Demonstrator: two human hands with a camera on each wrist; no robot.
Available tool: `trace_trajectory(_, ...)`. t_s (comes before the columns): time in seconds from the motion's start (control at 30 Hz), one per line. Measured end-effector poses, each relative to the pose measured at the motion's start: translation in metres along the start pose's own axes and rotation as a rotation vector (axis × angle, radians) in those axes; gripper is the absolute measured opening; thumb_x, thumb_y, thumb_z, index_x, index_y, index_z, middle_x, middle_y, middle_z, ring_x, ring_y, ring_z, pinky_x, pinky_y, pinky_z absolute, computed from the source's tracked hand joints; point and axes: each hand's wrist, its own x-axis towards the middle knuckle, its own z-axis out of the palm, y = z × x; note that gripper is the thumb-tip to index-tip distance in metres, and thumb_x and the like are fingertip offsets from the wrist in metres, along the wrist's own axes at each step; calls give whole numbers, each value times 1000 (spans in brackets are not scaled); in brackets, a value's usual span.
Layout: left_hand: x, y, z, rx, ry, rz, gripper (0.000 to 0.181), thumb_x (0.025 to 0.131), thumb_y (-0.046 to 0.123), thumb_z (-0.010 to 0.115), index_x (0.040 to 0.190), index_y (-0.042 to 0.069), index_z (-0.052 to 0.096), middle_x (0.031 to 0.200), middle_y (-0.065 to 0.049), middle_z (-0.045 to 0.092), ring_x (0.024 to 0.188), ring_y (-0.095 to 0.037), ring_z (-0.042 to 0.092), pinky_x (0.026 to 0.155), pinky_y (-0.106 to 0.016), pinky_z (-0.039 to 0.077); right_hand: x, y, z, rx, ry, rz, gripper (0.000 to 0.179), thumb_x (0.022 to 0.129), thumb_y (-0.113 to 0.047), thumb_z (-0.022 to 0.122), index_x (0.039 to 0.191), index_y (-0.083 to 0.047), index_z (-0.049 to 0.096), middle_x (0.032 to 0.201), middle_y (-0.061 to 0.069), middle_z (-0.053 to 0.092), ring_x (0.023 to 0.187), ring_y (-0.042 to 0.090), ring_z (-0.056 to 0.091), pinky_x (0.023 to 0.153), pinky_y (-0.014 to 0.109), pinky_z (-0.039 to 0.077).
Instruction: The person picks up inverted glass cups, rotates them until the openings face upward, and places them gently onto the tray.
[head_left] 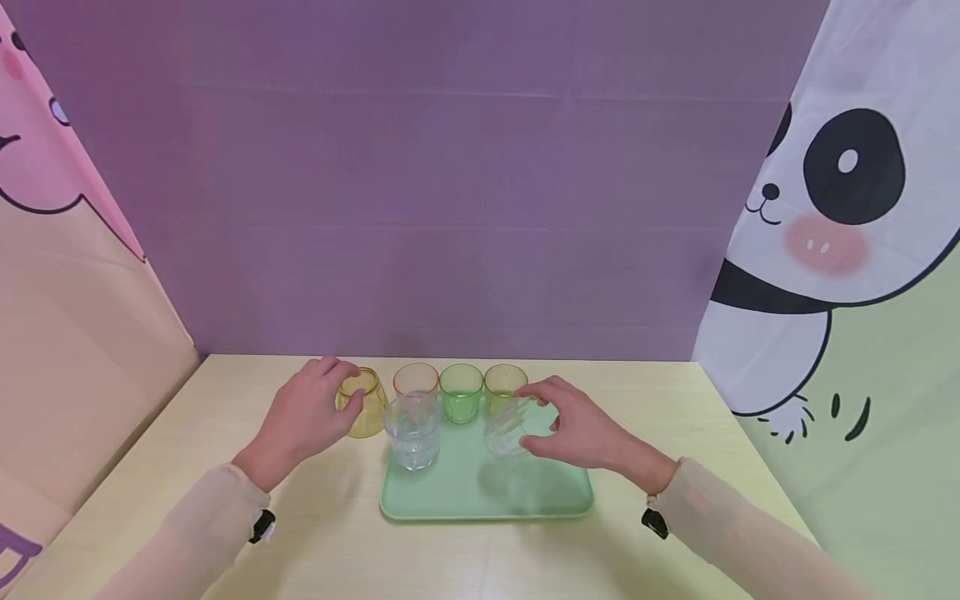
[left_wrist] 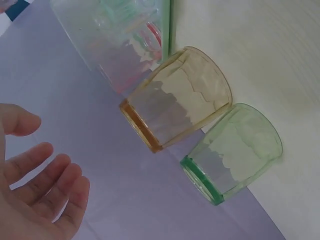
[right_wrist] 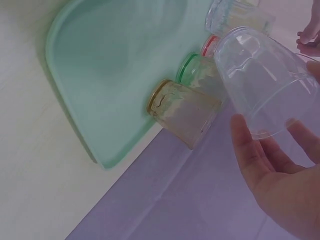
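My right hand (head_left: 577,429) grips a clear glass (right_wrist: 265,80) between thumb and fingers, tilted over the tray (head_left: 487,500). In the head view, an amber glass (head_left: 367,412) stands upside down left of the tray, overlapped by the fingertips of my left hand (head_left: 307,412). The left wrist view shows that hand with loosely bent fingers, apart from this amber glass (left_wrist: 175,100) and from an upturned green glass (left_wrist: 232,152) beside it. Along the tray's back are a red-rimmed glass (head_left: 416,379), a green glass (head_left: 461,393) and a yellow glass (head_left: 504,382). Another clear glass (head_left: 414,437) sits at the tray's left.
The light green tray lies on a pale wooden table (head_left: 300,517). Behind the table's back edge hangs a purple cloth (head_left: 450,208). Printed cloths flank both sides, with a panda (head_left: 825,208) on the right one.
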Motion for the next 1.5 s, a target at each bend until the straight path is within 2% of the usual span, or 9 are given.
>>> trace_trajectory(0.17, 0, -5, 2, 64, 0, 40, 23, 86, 11, 69, 106, -2, 70, 101, -15, 68, 94, -37, 63, 74, -51, 54, 0, 0, -1, -62, 6, 27, 53, 83, -23, 76, 133, -10, 63, 122, 7, 59, 108, 22, 52, 76, 30, 53)
trace_trajectory(0.3, 0, -11, 2, 120, -10, 69, 24, 85, 11, 69, 106, -3, 70, 100, -16, 68, 91, -37, 63, 72, -50, 54, -1, 1, 0, -108, 4, 44, 54, 82, -24, 76, 132, -10, 63, 122, 6, 59, 109, 23, 54, 84, 37, 51)
trace_trajectory(0.4, -1, -17, 2, 148, -21, 70, 25, 85, 10, 69, 106, -3, 70, 99, -16, 68, 90, -37, 62, 72, -50, 54, -2, 2, 0, -134, 2, 51, 54, 81, -24, 76, 132, -12, 64, 122, 2, 58, 110, 23, 56, 91, 42, 49)
trace_trajectory(0.57, -2, -25, 4, 166, -39, 64, 23, 86, 11, 69, 104, -3, 70, 98, -16, 66, 89, -38, 62, 71, -50, 53, -4, 5, -2, -170, 3, 55, 54, 81, -24, 76, 133, -13, 63, 121, 0, 57, 112, 26, 56, 93, 45, 49)
trace_trajectory(0.77, -2, -30, 2, 204, -89, 28, 27, 86, 13, 69, 107, -4, 68, 99, -18, 65, 91, -39, 61, 73, -52, 53, -5, 7, -6, -212, -3, 43, 56, 80, -25, 76, 132, -9, 63, 121, 6, 58, 114, 27, 55, 94, 45, 49)
trace_trajectory(1.17, -5, -48, 5, 244, -173, -36, 36, 88, 17, 67, 114, -8, 64, 107, -25, 62, 97, -44, 59, 75, -57, 53, -4, 9, -12, -258, 4, 54, 54, 80, -26, 76, 130, -11, 64, 121, 6, 58, 115, 27, 54, 90, 44, 50)
trace_trajectory(1.5, -6, -58, 9, 209, -231, -102, 41, 91, 19, 62, 121, -8, 62, 114, -28, 59, 103, -47, 56, 77, -60, 52, -5, 12, -16, -269, -3, 66, 54, 81, -26, 74, 131, -9, 64, 121, 7, 58, 115, 28, 54, 88, 44, 50)
